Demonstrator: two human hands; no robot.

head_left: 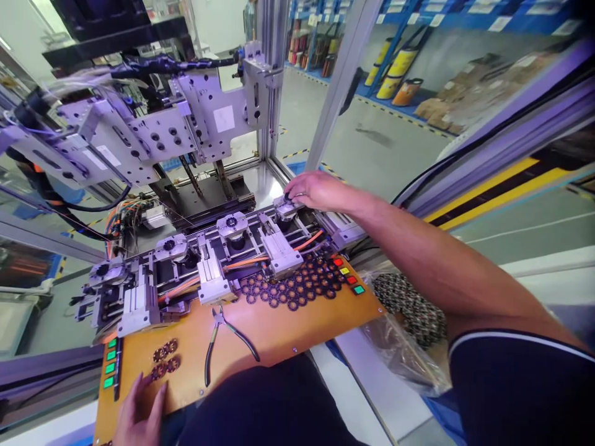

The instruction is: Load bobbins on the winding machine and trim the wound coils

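Note:
My right hand [312, 189] is at the rightmost clamp fixture [286, 209] of the machine, its fingers closed over the top; what they grip is mostly hidden. At the lower left, my left hand [139, 414] rests by the board's front edge with thumb and fingers apart. Just beyond its fingertips lie several copper-wound ring cores [166, 359] in a small cluster. Diagonal cutters [227, 337] with dark handles lie spread on the orange board [269, 331]. Many dark rings [292, 288] are grouped behind them, near the slides.
Further clamp fixtures [232, 227] line the machine, with metal slides [214, 272] in front. Buttons sit at the right [352, 280] and left [110, 368] board edges. A plastic bag of small parts [409, 306] stands at right. A large plate assembly [186, 118] hangs above.

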